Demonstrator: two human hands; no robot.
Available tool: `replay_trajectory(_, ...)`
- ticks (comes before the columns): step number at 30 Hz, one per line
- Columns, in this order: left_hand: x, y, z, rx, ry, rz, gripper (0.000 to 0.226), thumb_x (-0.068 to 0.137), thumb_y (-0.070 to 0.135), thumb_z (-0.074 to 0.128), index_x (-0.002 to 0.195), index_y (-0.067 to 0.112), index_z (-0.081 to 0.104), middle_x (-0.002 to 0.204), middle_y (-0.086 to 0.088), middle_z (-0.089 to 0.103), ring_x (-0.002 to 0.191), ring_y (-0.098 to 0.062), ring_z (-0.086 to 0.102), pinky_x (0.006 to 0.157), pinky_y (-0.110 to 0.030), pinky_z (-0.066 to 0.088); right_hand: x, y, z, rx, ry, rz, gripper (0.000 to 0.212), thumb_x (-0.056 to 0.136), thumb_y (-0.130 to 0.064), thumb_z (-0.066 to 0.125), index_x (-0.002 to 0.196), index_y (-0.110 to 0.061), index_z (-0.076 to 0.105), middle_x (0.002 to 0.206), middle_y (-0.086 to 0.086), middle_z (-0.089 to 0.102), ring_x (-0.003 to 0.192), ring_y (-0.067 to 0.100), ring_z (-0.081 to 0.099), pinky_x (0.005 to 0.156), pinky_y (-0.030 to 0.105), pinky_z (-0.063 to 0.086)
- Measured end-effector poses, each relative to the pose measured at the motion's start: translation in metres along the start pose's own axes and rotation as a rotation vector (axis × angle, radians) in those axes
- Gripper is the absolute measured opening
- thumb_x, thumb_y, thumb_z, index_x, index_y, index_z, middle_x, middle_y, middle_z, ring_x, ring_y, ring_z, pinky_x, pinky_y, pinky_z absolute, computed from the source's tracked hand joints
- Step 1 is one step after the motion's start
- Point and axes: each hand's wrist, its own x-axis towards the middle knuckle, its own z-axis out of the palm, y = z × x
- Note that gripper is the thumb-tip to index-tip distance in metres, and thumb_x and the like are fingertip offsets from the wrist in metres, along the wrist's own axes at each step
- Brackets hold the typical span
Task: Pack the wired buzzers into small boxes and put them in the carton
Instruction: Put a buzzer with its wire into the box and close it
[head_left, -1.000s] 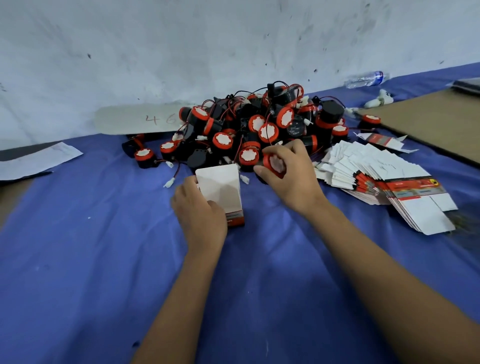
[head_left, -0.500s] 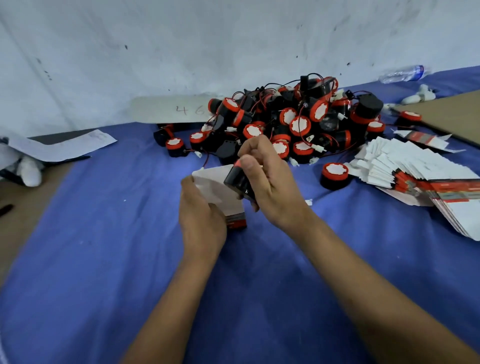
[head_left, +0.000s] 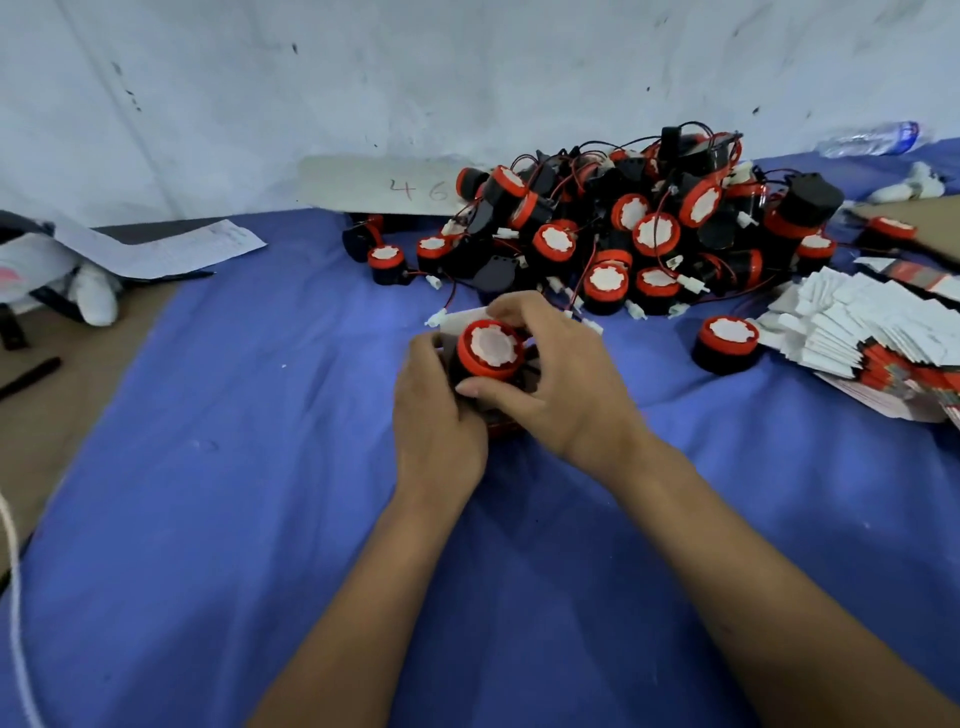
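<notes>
Between the hands: a wired buzzer (head_left: 491, 349), red rim and white face turned up toward the camera, sits at the mouth of a small box (head_left: 470, 318), of which only a white flap at the far edge and a red sliver at the near bottom show.
Right hand (head_left: 558, 379): thumb and fingers curl round the buzzer's rim, pinching it from the near and far sides.
Left hand (head_left: 434, 410): fingers wrap the box and the buzzer's black body from the left; their tips are hidden, so I cannot tell how tightly they press.
Supply: the heap of buzzers (head_left: 623, 228) lies just beyond on the blue cloth (head_left: 260, 467), with one loose buzzer (head_left: 726, 344) beside the fanned stack of flat boxes (head_left: 862, 332) on the right.
Carton: not identifiable in this view.
Step in hand: judged to be seating the buzzer in the box.
Doing it well: keep the left grip steady so the box mouth holds its square shape; push the body in straight, not tilted.
Wire: tuck the lead and its white plug inside before closing the flap, or it is likely to snag.
</notes>
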Motion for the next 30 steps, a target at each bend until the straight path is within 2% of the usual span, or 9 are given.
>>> replay_trajectory(3, 0.002, 0.0, 0.001, 0.012, -0.006, -0.026, 0.031, 0.089, 0.0, 0.052, 0.108, 0.024, 0.049, 0.105, 0.005, 0.065, 0.096, -0.016, 0.061, 0.078, -0.032, 0.05, -0.001, 0.006, 0.0, -0.184, 0.01, 0.002, 0.052, 0.08, -0.054, 0.079, 0.118, -0.024, 0.06, 0.11, -0.012, 0.067, 0.098, 0.008, 0.048, 0.081, 0.022, 0.04)
replay_trajectory(6, 0.005, -0.002, 0.0, -0.063, -0.048, -0.093, 0.035, 0.089, -0.004, 0.053, 0.11, 0.023, 0.054, 0.103, 0.01, 0.068, 0.097, -0.012, 0.063, 0.079, -0.03, 0.053, 0.001, 0.009, -0.003, -0.221, -0.035, 0.019, 0.053, 0.08, -0.055, 0.079, 0.119, -0.025, 0.06, 0.109, -0.008, 0.069, 0.097, 0.013, 0.056, 0.08, 0.024, 0.037)
replay_trajectory(9, 0.007, -0.004, -0.003, -0.214, -0.07, -0.219, 0.023, 0.099, 0.007, 0.055, 0.112, 0.024, 0.061, 0.103, 0.015, 0.071, 0.098, -0.007, 0.067, 0.082, -0.028, 0.056, 0.001, 0.008, -0.007, -0.315, -0.07, 0.008, 0.056, 0.081, -0.052, 0.079, 0.125, -0.024, 0.06, 0.113, -0.006, 0.071, 0.101, 0.017, 0.062, 0.08, 0.023, 0.038)
replay_trajectory(12, 0.008, -0.001, -0.005, -0.387, -0.093, -0.333, 0.03, 0.089, 0.02, 0.05, 0.115, 0.022, 0.065, 0.106, 0.009, 0.074, 0.102, -0.01, 0.07, 0.083, -0.029, 0.059, 0.001, 0.003, -0.008, -0.371, -0.116, -0.003, 0.049, 0.085, -0.046, 0.078, 0.124, -0.02, 0.063, 0.116, -0.004, 0.07, 0.102, 0.02, 0.063, 0.081, 0.027, 0.043)
replay_trajectory(15, 0.009, 0.001, -0.005, -0.534, -0.1, -0.403, 0.038, 0.079, 0.014, 0.052, 0.113, 0.015, 0.068, 0.109, -0.003, 0.076, 0.097, -0.012, 0.071, 0.074, -0.024, 0.058, 0.002, -0.005, -0.006, -0.405, -0.201, 0.014, 0.034, 0.092, -0.033, 0.073, 0.12, -0.015, 0.068, 0.122, 0.0, 0.064, 0.108, 0.023, 0.06, 0.091, 0.036, 0.049)
replay_trajectory(21, 0.008, 0.002, -0.003, -0.503, -0.062, -0.389, 0.034, 0.09, 0.006, 0.045, 0.114, 0.014, 0.068, 0.11, -0.003, 0.076, 0.097, -0.015, 0.07, 0.071, -0.02, 0.056, 0.004, -0.012, 0.003, -0.509, -0.29, 0.084, 0.015, 0.102, -0.022, 0.056, 0.11, -0.014, 0.066, 0.112, 0.003, 0.063, 0.099, 0.026, 0.06, 0.084, 0.039, 0.051)
replay_trajectory(25, 0.006, 0.001, -0.003, -0.442, -0.066, -0.357, 0.029, 0.094, 0.005, 0.05, 0.114, 0.02, 0.066, 0.106, 0.009, 0.076, 0.094, -0.006, 0.072, 0.067, -0.016, 0.054, 0.001, -0.014, 0.009, -0.577, -0.373, 0.055, 0.024, 0.1, -0.012, 0.049, 0.11, -0.019, 0.069, 0.114, 0.0, 0.06, 0.098, 0.026, 0.06, 0.08, 0.041, 0.053)
replay_trajectory(27, 0.006, -0.001, -0.002, -0.383, -0.066, -0.357, 0.032, 0.093, 0.003, 0.055, 0.116, 0.024, 0.065, 0.106, 0.011, 0.075, 0.097, -0.006, 0.071, 0.071, -0.021, 0.057, 0.0, -0.012, 0.006, -0.574, -0.374, 0.031, 0.024, 0.102, -0.017, 0.048, 0.111, -0.019, 0.07, 0.114, -0.002, 0.063, 0.103, 0.023, 0.057, 0.084, 0.039, 0.053)
replay_trajectory(30, 0.008, -0.003, -0.001, -0.293, -0.068, -0.364, 0.032, 0.094, 0.0, 0.062, 0.12, 0.021, 0.061, 0.111, 0.004, 0.074, 0.103, -0.017, 0.071, 0.088, -0.045, 0.06, -0.002, -0.006, -0.004, -0.581, -0.391, -0.065, 0.027, 0.103, -0.026, 0.048, 0.116, -0.024, 0.071, 0.115, -0.009, 0.067, 0.116, 0.017, 0.046, 0.097, 0.035, 0.047)
